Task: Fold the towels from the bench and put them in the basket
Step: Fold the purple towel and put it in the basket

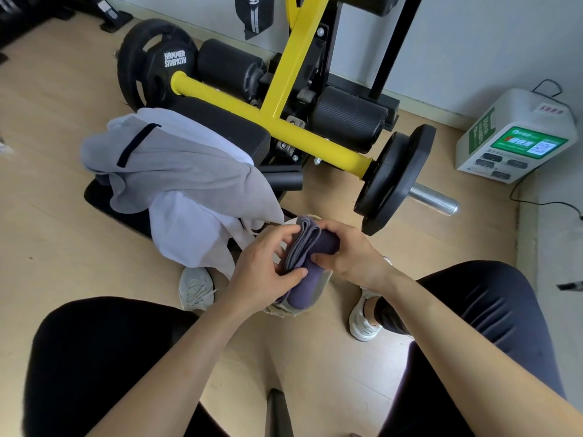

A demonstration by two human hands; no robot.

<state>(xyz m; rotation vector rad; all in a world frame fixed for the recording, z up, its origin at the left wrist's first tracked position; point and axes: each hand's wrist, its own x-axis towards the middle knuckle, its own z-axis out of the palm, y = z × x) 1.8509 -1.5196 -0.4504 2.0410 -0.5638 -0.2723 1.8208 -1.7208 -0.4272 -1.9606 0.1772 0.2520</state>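
A folded purple-grey towel (307, 250) is held between both hands just above a small pale basket (323, 280) on the floor between my feet. My left hand (265, 266) grips the towel's left side, thumb against its lower edge. My right hand (340, 247) curls over its top right end. The basket is mostly hidden under the towel and hands. Two pale towels, light grey and white (176, 171), lie crumpled over the black bench pad (227, 124) at left centre, hanging down to the floor.
A yellow-framed weight machine (284, 89) with black plates (394, 181) and foam rollers stands behind the bench. A white charging box (517, 134) with a cable sits at the right wall. My knees and white shoes (197, 290) flank the basket on the wood floor.
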